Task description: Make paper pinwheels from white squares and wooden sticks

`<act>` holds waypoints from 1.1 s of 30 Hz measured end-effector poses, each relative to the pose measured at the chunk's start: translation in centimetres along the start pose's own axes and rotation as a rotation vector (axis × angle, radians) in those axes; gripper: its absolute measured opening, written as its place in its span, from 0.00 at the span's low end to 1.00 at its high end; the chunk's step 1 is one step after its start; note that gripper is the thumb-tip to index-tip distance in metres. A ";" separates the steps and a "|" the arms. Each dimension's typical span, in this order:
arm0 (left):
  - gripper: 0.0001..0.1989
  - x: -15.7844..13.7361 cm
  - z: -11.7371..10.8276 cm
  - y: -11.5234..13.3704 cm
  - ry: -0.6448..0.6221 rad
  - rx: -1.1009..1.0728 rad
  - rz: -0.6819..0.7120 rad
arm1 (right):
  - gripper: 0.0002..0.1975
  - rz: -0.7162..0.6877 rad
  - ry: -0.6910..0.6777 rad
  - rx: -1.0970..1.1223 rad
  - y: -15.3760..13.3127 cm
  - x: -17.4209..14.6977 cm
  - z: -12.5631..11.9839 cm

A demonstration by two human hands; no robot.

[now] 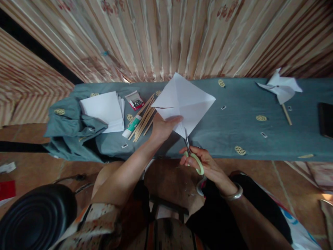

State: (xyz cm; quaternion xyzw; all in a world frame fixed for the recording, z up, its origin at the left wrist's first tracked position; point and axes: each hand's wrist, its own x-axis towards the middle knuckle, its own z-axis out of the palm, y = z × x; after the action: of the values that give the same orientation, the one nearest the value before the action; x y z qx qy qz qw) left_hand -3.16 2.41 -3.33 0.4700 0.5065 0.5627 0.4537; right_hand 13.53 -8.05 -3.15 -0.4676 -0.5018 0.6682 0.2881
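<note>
My left hand (pixel 164 126) grips a square sheet of white paper (pixel 191 99) near its left and lower edges, thumb on top. Creases cross the sheet, and a slit runs inward from its left corner. In my right hand (pixel 200 159) is a pair of scissors (pixel 196 161) with light green handles. Their blades point up at the sheet's bottom corner and meet the paper there. Close by my left hand lie several wooden sticks (pixel 143 121), a green and white glue stick (pixel 132 126) and a small red and white box (pixel 135 100) of metal pins or tacks.
A stack of white paper (pixel 104 109) lies left on the narrow cloth-covered table (pixel 241 128). To the right are a paper pinwheel (pixel 282 88) on a stick and a dark object (pixel 325 119) at the edge. A pleated curtain (pixel 166 38) hangs behind; a black round stool (pixel 39 215) stands lower left.
</note>
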 end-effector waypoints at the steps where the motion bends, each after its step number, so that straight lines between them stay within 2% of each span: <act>1: 0.19 0.0 0.0 -0.1 -0.005 -0.001 0.002 | 0.24 0.003 0.004 0.000 0.0 0.0 0.0; 18: 0.26 -0.3 0.2 -0.1 0.017 0.029 0.001 | 0.24 -0.009 0.026 0.015 0.0 0.3 0.2; 33: 0.25 -0.2 -0.2 0.1 0.016 -0.004 -0.047 | 0.22 0.061 0.079 0.113 0.4 0.6 0.9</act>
State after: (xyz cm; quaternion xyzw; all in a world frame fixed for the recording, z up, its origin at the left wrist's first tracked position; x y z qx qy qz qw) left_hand -3.37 2.21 -3.26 0.4526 0.5200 0.5567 0.4634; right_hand 12.49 -8.07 -3.68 -0.4919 -0.4371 0.6849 0.3130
